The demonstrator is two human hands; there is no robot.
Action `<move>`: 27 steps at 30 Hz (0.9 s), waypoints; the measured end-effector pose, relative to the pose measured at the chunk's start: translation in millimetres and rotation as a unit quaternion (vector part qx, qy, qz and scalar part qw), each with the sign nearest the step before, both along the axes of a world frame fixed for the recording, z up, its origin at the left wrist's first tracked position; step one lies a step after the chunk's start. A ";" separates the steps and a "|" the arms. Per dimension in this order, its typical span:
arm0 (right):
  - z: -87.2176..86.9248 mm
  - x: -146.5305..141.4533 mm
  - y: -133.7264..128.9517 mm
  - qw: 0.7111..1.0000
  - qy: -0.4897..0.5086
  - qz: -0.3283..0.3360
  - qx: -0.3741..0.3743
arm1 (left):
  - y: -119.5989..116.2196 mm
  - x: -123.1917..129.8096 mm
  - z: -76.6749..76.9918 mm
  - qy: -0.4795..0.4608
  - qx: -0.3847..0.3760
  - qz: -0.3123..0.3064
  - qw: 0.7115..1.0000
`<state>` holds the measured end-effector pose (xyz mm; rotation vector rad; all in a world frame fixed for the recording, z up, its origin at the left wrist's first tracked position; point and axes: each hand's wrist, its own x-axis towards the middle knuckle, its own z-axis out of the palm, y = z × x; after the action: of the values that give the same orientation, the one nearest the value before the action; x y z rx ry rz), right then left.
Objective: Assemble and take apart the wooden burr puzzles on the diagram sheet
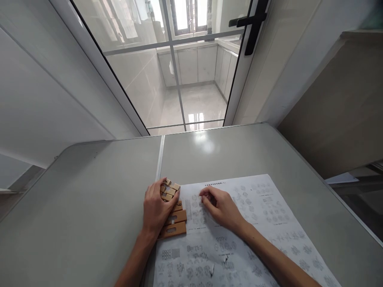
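My left hand (157, 207) is wrapped round a small cluster of light wooden pieces (169, 190) at the left edge of a printed sheet. Darker brown wooden pieces with slots (178, 228) lie under and beside that hand, partly covered by it. On the printed sheet (269, 235), which shows rows of small grey drawings, my right hand (220, 205) rests with its fingers curled and the thumb near the index finger. Whatever may be between those fingertips is too small to make out.
The grey-green table (89, 215) has a metal seam (160, 157) running away from me. Beyond its far edge stands a glass door (191, 71) with a black handle (253, 22). Small dark marks lie on the sheet near the front.
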<state>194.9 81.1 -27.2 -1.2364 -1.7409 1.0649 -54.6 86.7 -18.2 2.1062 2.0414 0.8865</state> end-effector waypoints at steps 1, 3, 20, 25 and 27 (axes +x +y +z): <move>0.0 -0.1 0.0 1.000 -0.001 0.000 0.001 | -0.1 0.1 -0.4 -0.001 0.000 -0.001 1.000; 0.0 -0.1 0.0 1.000 -0.003 0.002 0.001 | -0.4 0.3 -1.0 -0.004 -0.002 -0.004 1.000; 1.0 0.8 -0.2 1.000 -0.005 0.001 0.008 | -4.7 3.0 -0.9 -0.031 0.019 -0.027 0.999; -0.6 0.6 -0.7 0.999 0.039 -0.011 -0.010 | -11.5 14.5 5.5 -0.068 0.033 -0.093 0.993; -2.0 1.6 -0.3 0.994 0.094 -0.029 -0.039 | -17.6 24.3 8.7 -0.082 0.041 -0.156 0.984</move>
<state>196.5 80.8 -29.1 -1.1855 -1.5250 1.1861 -30.2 69.1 -9.5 2.2258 1.5665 1.0645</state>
